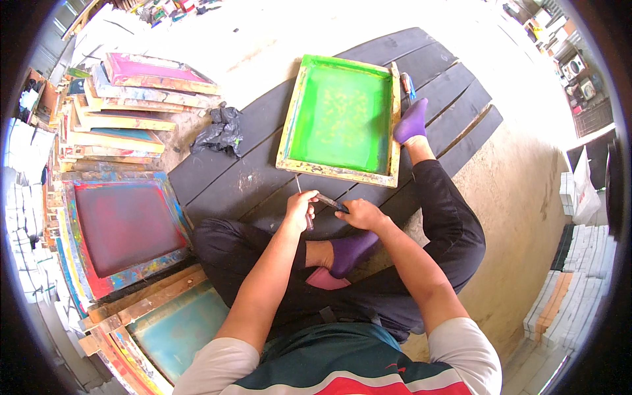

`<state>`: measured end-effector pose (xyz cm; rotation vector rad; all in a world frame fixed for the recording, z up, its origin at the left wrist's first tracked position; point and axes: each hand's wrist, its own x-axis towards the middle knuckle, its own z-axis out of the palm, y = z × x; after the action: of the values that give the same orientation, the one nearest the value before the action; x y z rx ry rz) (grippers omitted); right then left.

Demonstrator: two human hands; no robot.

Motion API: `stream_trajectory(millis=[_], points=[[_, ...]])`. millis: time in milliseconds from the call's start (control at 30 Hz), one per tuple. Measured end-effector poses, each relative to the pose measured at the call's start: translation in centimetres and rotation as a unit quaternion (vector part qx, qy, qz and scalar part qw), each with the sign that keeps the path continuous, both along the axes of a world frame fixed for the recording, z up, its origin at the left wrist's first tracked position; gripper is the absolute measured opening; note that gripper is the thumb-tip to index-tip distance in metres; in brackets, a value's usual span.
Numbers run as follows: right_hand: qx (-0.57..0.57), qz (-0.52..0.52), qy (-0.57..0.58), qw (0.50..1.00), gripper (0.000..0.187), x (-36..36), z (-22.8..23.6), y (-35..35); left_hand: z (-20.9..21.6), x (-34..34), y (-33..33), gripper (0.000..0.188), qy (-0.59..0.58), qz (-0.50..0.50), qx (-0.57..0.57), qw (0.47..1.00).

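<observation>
My left hand (301,208) is closed around a slim tool with a thin shaft and a dark reddish handle (309,222), perhaps a screwdriver. My right hand (364,215) grips the dark handle of a second tool (330,202), whose narrow end reaches my left fingers; its exact kind cannot be made out. Just beyond both hands lies a screen-printing frame (342,118) with bright green mesh, a faint pattern in its middle and a stained wooden border. It rests on a dark slatted platform (247,187), and neither hand touches it.
Stacked screen-printing frames (125,122) stand on the left, near a reddish frame (131,224) and a pale blue one (181,329). A crumpled black plastic bag (220,131) lies by the platform's edge. My purple-socked foot (412,120) is beside the green frame. White stacks (579,283) line the right.
</observation>
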<state>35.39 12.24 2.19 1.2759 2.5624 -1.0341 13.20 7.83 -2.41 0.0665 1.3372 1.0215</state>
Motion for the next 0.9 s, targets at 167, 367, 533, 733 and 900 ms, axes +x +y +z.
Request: stream_trajectory(millis=[167,367,533,733,900], points=[[-0.274,-0.095,0.041,0.956,0.048,0.2,0.2,2.5,-0.2,-1.8,0.9,0.02,0.054,0.106,-0.037,0.992],[-0.409,-0.231,0.062,0.881,0.05,2.3,-0.2,5.3,-1.8,-8.1,1.7,0.018,0.142,0.181,-0.067,0.971],[-0.438,-0.22,0.048,0.87,0.052,2.3,0.1,6.4,-3.0,-12.6,1.8,0.021,0.206,0.201,-0.076,0.955],[-0.467,-0.197,0.007,0.862,0.052,2.3,0.4,8.1,-3.0,-14.4,2.3,0.028,0.223,0.219,-0.082,0.946],[-0.355,-0.169,-0.061,0.918,0.058,1.5,0.6,8.2,-2.6,-14.1,2.0,0.036,0.224,0.222,-0.097,0.944]])
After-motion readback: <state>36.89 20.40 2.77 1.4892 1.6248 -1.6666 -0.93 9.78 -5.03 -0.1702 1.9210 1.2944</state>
